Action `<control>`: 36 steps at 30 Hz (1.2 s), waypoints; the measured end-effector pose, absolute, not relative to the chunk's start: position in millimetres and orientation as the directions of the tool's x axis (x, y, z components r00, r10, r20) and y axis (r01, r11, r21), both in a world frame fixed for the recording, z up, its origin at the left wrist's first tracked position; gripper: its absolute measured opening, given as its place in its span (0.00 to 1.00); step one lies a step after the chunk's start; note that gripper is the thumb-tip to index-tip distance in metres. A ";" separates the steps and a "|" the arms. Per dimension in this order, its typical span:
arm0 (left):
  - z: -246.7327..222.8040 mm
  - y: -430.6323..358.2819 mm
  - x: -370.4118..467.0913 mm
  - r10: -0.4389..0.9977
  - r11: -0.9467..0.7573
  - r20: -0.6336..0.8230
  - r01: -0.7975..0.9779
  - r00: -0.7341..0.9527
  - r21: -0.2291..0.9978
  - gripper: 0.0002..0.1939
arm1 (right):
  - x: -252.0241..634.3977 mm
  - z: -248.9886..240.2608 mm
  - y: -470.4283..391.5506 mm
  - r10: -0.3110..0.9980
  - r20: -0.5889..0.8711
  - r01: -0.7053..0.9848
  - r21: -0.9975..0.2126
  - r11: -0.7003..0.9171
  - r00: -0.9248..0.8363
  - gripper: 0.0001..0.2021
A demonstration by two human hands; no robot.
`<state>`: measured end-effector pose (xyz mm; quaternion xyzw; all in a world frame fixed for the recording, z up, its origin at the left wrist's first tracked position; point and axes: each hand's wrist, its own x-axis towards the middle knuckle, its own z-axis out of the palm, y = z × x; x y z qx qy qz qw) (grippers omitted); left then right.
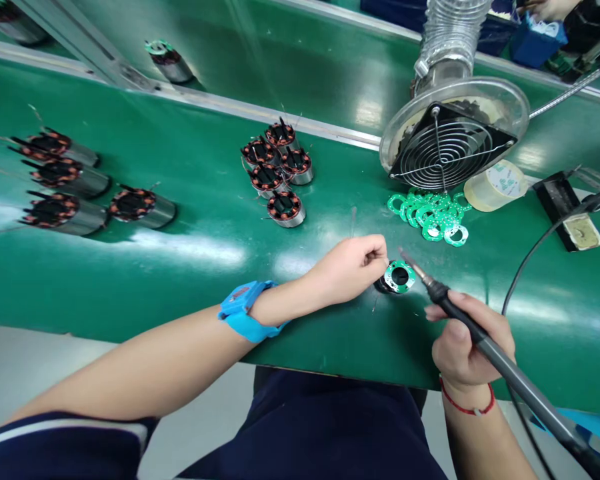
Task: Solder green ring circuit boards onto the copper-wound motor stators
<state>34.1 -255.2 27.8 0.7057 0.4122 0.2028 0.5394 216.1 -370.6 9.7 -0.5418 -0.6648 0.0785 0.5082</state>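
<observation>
My right hand (467, 347) grips a soldering iron (523, 383) by its dark handle, the tip pointing up and left. Just below and left of that tip stands a motor stator (381, 287), with a green ring-shaped circuit board (409, 281) on top. The iron's tip appears apart from the board. At the stator's left side, my left hand (353, 270) is closed, its fingertips by the board's edge. What those fingers hold, if anything, is hidden. Behind the stator lies a loose pile of green ring circuit boards (433, 217).
Several copper-wound stators (285, 210) stand mid-table, and more stators (143, 208) are at the left. A fume-extractor fan (443, 150) hangs at the back, near a tape roll (497, 185) and a soldering iron stand (567, 213). The iron's cable (525, 260) curves across the right side.
</observation>
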 end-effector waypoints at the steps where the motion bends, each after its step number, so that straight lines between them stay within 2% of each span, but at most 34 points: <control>1: 28.5 -256.1 34.3 0.806 -0.121 -0.129 0.374 0.578 0.919 0.08 | 214.1 10.0 -367.7 0.801 0.584 0.619 -0.680 0.393 0.132 0.18; 3: 29.4 -257.5 35.3 0.813 -0.213 -0.057 0.389 0.579 0.896 0.08 | 210.2 11.5 -360.5 0.826 0.551 0.601 -0.703 0.380 0.122 0.23; 6: 29.7 -258.0 37.6 0.812 -0.295 0.009 0.397 0.583 0.869 0.10 | 207.3 14.8 -349.9 0.904 0.412 0.649 -0.659 0.381 -0.112 0.28; 8: 30.0 -257.5 38.4 0.811 -0.299 0.006 0.405 0.585 0.864 0.11 | 207.5 16.0 -344.7 0.919 0.314 0.652 -0.649 0.392 -0.239 0.31; 10: 31.0 -256.7 37.5 0.813 -0.264 -0.032 0.417 0.582 0.870 0.11 | 208.9 15.5 -341.4 0.927 0.277 0.656 -0.655 0.375 -0.253 0.31; 13: 33.0 -255.8 32.0 0.792 -0.186 -0.131 0.440 0.596 0.878 0.03 | 213.0 12.2 -339.3 0.935 0.315 0.716 -0.615 0.332 -0.163 0.29; 16: 32.5 -254.9 26.0 0.731 -0.253 -0.157 0.478 0.664 0.841 0.08 | 218.1 7.9 -339.9 0.932 0.359 0.764 -0.585 0.272 -0.057 0.31; 18: 30.7 -254.0 24.5 0.718 -0.347 -0.099 0.478 0.689 0.807 0.02 | 220.1 5.6 -341.3 0.934 0.354 0.753 -0.605 0.258 -0.036 0.31; 22: 27.1 -251.4 27.1 0.745 -0.407 0.078 0.357 0.663 0.841 0.08 | 216.3 4.0 -342.3 0.924 0.381 0.759 -0.590 0.274 -0.037 0.30; 25: 26.7 -249.9 29.4 0.761 -0.356 0.123 0.252 0.637 0.900 0.07 | 208.8 6.9 -341.0 0.910 0.401 0.770 -0.545 0.332 -0.107 0.31; 30: 27.6 -250.0 30.9 0.771 -0.244 0.046 0.227 0.635 0.943 0.06 | 202.0 15.3 -341.0 0.831 0.520 0.758 -0.456 0.467 -0.199 0.31; 36: 25.2 -249.4 32.6 0.775 -0.054 -0.123 0.259 0.619 0.964 0.07 | 199.8 20.0 -343.0 0.834 0.509 0.792 -0.410 0.453 -0.214 0.25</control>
